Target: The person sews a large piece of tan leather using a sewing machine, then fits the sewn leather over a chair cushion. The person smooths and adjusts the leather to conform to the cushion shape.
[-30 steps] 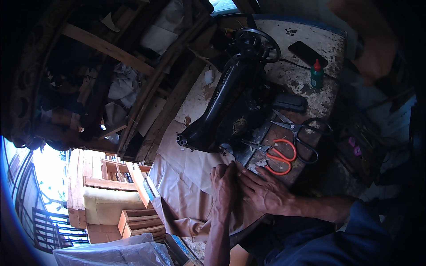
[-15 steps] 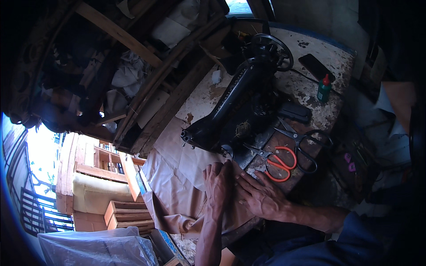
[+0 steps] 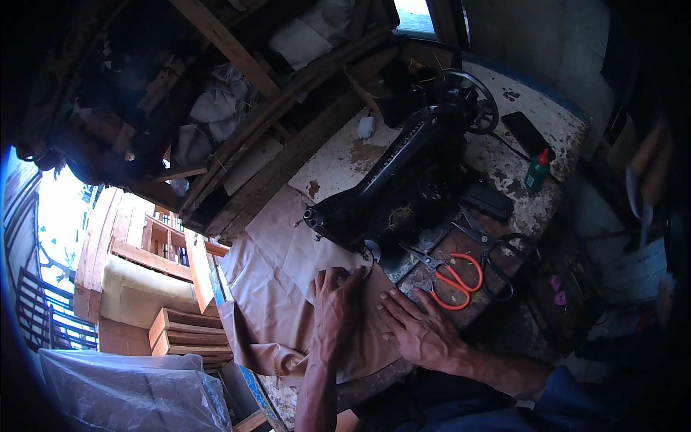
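Note:
A black sewing machine (image 3: 389, 180) stands on the worn table, its needle end toward my hands. Tan cloth (image 3: 277, 288) lies under the needle area, spreading left and hanging in folds over the near edge. My left hand (image 3: 333, 306) is on the cloth just below the needle end, its fingers bent and closed on the fabric; the exact pinch is hidden. My right hand (image 3: 421, 335) rests flat on the cloth's right side, fingers spread. Orange-handled scissors (image 3: 453, 281) lie just beyond it, beside larger black-handled scissors (image 3: 497, 255).
A green bottle with a red cap (image 3: 538, 171) and a dark phone (image 3: 525, 132) sit on the tabletop (image 3: 504, 79). Wooden framing and cloth scraps (image 3: 223, 101) crowd the far left. Plastic sheeting (image 3: 137, 389) covers something at near left, by wooden pieces (image 3: 188, 331).
The view has shifted, moving the machine and table rightward in the picture. My left hand has slid slightly left from the needle end, widening the gap between my hands. My right hand stays flat.

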`<state>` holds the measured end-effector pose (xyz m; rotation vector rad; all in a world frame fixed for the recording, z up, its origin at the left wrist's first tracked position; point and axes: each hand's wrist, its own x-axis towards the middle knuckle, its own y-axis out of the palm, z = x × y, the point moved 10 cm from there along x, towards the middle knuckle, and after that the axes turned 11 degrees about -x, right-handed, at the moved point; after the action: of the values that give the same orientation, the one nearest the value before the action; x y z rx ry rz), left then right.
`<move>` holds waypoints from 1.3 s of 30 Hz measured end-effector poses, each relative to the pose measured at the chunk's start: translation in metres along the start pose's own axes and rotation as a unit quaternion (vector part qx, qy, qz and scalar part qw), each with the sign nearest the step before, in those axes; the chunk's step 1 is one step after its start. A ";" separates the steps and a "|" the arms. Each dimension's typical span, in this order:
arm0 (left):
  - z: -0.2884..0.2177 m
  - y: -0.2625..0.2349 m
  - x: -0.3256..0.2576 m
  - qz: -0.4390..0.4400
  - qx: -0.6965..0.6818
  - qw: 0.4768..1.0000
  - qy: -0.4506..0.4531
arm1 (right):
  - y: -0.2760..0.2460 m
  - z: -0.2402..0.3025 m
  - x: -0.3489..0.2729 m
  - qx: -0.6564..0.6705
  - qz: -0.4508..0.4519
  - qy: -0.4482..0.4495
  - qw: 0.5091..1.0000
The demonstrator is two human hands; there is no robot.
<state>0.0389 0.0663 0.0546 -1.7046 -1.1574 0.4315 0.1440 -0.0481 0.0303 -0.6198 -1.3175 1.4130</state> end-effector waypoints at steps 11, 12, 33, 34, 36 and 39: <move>-0.001 -0.001 0.003 0.016 0.050 0.997 0.065 | 0.003 0.000 0.000 -0.014 -0.004 -0.005 1.000; -0.001 0.000 0.003 0.016 0.048 0.997 0.062 | 0.003 0.000 0.000 -0.014 -0.003 -0.005 1.000; -0.006 0.020 0.007 0.047 0.081 0.995 0.045 | -0.001 0.001 -0.001 -0.001 -0.011 -0.007 1.000; -0.007 0.020 0.006 0.047 0.081 0.995 0.043 | -0.002 0.001 -0.001 -0.002 -0.016 -0.009 1.000; -0.009 0.020 0.007 0.046 0.087 0.994 0.042 | -0.003 0.001 0.000 0.000 -0.011 -0.006 1.000; -0.012 0.022 0.008 0.050 0.091 0.994 0.039 | -0.005 0.002 0.000 0.002 -0.016 -0.009 1.000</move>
<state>0.0621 0.0655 0.0421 -1.6098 -0.9498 0.5126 0.1440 -0.0496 0.0356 -0.5819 -1.3329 1.3977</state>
